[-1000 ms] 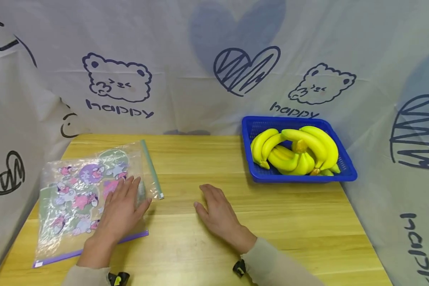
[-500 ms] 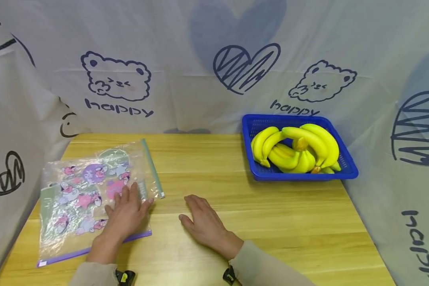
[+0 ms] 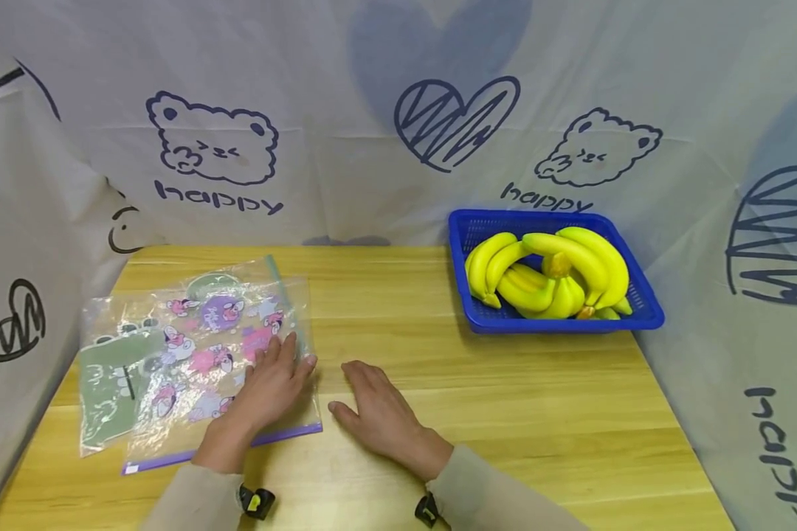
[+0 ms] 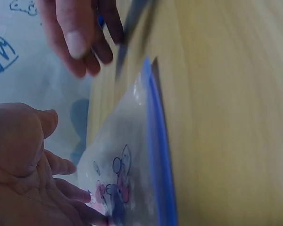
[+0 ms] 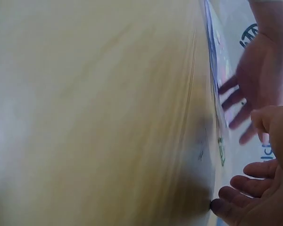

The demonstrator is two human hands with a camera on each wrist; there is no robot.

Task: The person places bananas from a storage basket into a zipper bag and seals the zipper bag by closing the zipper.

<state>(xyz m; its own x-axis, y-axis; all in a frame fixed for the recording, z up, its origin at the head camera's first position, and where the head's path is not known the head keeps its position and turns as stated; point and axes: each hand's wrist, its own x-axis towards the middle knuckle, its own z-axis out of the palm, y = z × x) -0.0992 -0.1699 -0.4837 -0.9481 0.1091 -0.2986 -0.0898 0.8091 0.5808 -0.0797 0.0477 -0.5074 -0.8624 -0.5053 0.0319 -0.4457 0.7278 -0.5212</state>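
A clear zip bag with a purple zip and pink and purple cartoon prints [image 3: 206,361] lies at the left of the table, partly over a second zip bag with a green print and green zip [image 3: 109,387]. My left hand [image 3: 268,387] rests on the purple-zip bag near its right side, fingers extended; in the left wrist view its fingertips [image 4: 82,193] touch the printed film. My right hand [image 3: 385,420] is just right of the bag, low over the table, with relaxed fingers and nothing in it.
A blue plastic basket [image 3: 457,287] holding several yellow bananas [image 3: 558,273] stands at the back right of the wooden table [image 3: 505,428]. White cloth with printed bears and hearts [image 3: 345,147] hangs around the table's back and sides.
My left hand has slid the purple-zip bag to the right, uncovering more of the green-print bag beneath. The right hand has shifted left, towards the bag.
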